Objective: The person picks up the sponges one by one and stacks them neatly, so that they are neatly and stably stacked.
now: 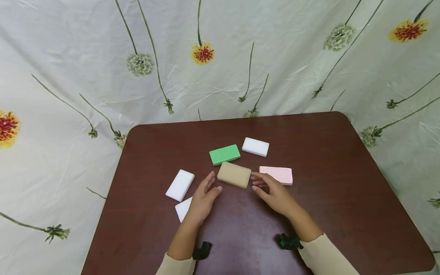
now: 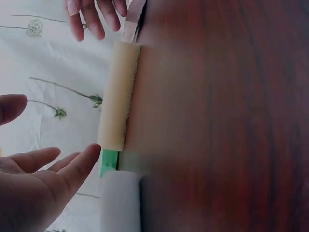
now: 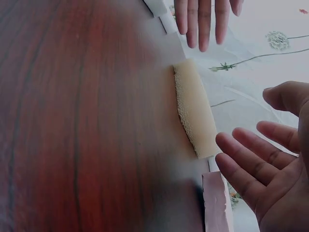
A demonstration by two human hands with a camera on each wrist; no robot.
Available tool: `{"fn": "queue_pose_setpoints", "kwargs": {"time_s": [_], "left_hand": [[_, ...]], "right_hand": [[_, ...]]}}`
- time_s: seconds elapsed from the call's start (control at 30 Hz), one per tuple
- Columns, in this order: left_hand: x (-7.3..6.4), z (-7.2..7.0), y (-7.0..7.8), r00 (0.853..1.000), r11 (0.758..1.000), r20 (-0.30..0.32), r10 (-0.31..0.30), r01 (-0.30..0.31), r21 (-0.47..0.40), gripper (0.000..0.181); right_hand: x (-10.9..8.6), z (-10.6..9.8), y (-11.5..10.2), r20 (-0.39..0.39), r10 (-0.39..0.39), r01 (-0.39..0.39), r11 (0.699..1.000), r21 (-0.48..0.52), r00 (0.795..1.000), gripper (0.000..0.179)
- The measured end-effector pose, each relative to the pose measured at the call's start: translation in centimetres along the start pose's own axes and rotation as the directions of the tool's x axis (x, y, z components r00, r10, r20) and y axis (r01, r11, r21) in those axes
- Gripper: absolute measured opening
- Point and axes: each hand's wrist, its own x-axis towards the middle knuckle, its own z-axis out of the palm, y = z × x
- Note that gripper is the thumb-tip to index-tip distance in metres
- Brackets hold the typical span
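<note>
A beige sponge-like block (image 1: 234,175) lies on the brown table between the two hands. On its left side the left hand (image 1: 203,198) is held with straight, spread fingers and nothing in its grasp. The right hand (image 1: 275,194) is at the block's right end, palm facing inward, fingers extended and fingertips close to the edge. A pink block (image 1: 280,175) lies partly behind the right hand. Just behind the beige block sits a green block (image 1: 225,154). One white block (image 1: 183,208) is partly hidden by the left hand.
Another white block (image 1: 180,185) lies left of the left hand, and a third white block (image 1: 256,147) stands at the back near the green one. The brown table (image 1: 343,183) has rounded corners. A floral cloth (image 1: 220,88) hangs behind it.
</note>
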Motion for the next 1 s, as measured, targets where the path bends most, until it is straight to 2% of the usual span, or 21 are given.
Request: {"fn": "queue_pose_setpoints", "kwargs": {"time_s": [0.37,0.7,1.0], "left_hand": [[0.7,1.0,-0.6,0.999,0.999,0.022,0.027,-0.026,-0.031,0.075],[1.2,0.9,-0.7,0.998,1.0,0.047,-0.029,0.028,0.01,0.078],[1.5,0.8,-0.5,0.998,0.999,0.046,-0.036,0.034,0.032,0.075]], "right_hand": [[0.2,0.7,0.2,0.021,0.036,-0.036,0.999,-0.038,0.999,0.051],[0.4,1.0,0.0,0.013,0.096,-0.095,0.993,-0.066,0.995,0.056],[0.7,1.3,-0.3,0.019,0.143,-0.142,0.989,-0.028,0.99,0.064]]}}
